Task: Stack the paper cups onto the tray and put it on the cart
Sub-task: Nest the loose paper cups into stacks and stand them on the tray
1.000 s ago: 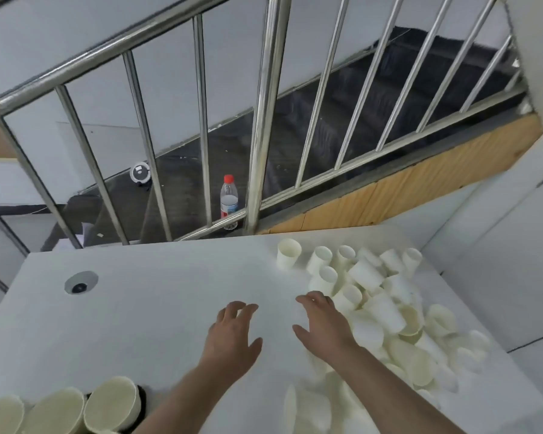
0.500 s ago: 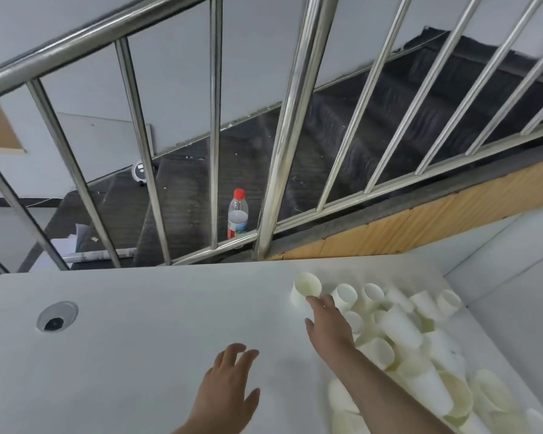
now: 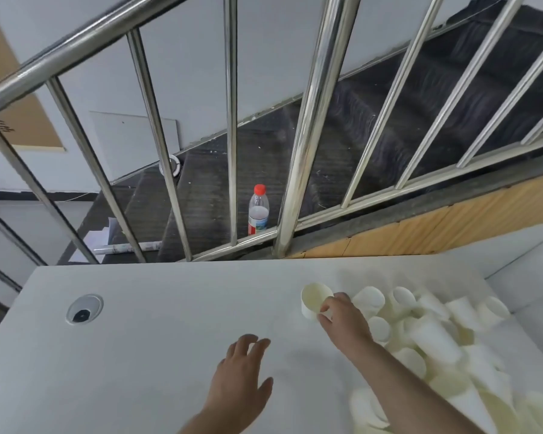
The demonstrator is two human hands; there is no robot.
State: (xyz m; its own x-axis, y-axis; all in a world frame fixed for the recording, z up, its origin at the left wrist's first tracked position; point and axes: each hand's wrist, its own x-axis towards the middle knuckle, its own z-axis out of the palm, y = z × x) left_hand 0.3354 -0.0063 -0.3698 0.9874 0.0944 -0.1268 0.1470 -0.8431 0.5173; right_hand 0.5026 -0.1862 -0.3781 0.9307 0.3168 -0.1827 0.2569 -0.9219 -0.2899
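The right hand point(image 3: 342, 317) has its grip pinched on the rim of an upright paper cup point(image 3: 314, 299) near the far edge of the white tabletop point(image 3: 157, 346). A loose pile of paper cups point(image 3: 436, 336) fills the tabletop's right side. The left hand point(image 3: 242, 380) hovers released, fingers spread, near the front edge. A cable grommet point(image 3: 84, 309) sits toward the far left corner.
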